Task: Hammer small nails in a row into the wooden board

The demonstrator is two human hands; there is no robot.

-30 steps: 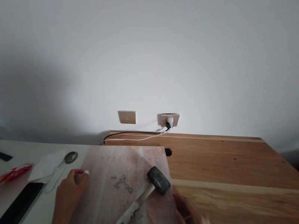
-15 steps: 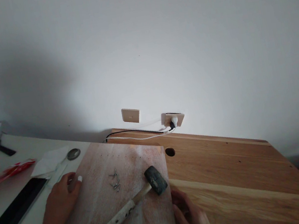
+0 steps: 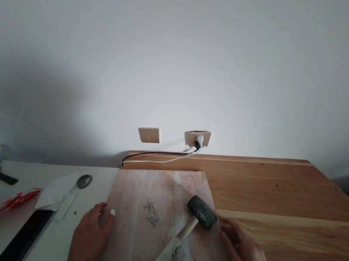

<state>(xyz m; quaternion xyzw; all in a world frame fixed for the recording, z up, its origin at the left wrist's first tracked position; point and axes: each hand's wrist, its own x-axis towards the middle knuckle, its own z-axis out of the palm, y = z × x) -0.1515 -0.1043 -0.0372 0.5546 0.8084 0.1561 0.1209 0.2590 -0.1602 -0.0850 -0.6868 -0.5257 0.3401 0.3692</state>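
Observation:
A worn, reddish-grey wooden board lies across the white table and the wooden surface. My left hand grips its left edge, thumb on top and fingers curled along the side. At the opposite edge, my right hand holds the board with bent fingers, partly cut off by the frame's bottom. On the board rests a rubber mallet, its dark head close to my right hand and its pale, stained handle pointing toward me. Several small metal screws or nails lie loose left of the mallet head.
Left on the white table are a black flat object, a red-and-clear packet, a round metal disc and a hammer. Cables run to a wall socket behind the wooden surface.
The board has slid to the right, carrying the mallet and the small metal pieces along. Both my hands have moved right with it, and the hole in the wooden surface is now covered.

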